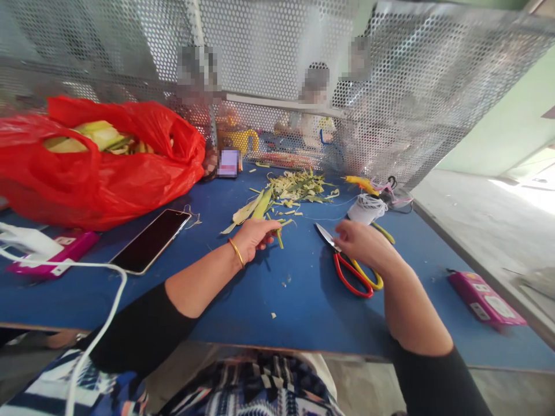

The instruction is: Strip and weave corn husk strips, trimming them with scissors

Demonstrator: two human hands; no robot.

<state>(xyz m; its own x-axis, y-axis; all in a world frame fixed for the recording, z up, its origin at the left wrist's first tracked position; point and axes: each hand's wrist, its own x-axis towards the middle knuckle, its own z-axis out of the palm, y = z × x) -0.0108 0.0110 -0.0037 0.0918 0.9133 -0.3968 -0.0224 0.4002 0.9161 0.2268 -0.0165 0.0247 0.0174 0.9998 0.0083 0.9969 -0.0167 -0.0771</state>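
Note:
My left hand [255, 236] rests on the blue table [281, 300] with its fingers pinched on a short green leaf strip [278, 236]. My right hand [362, 242] hovers just right of it, fingers curled over the scissors [349, 266], which lie on the table with red and yellow handles and blades pointing up-left. What the right fingers hold, if anything, is hidden. Long pale leaf strips [254, 209] lie just beyond my left hand. A pile of leaf trimmings [299, 186] is farther back.
A red plastic bag [99, 162] of leaves fills the back left. A dark phone [151, 240], a pink box [65, 251] and a white cable [108, 312] lie at left. A thread spool [367, 208] and another pink box [485, 297] lie right. A perforated metal screen [411, 92] backs the table; people sit behind it.

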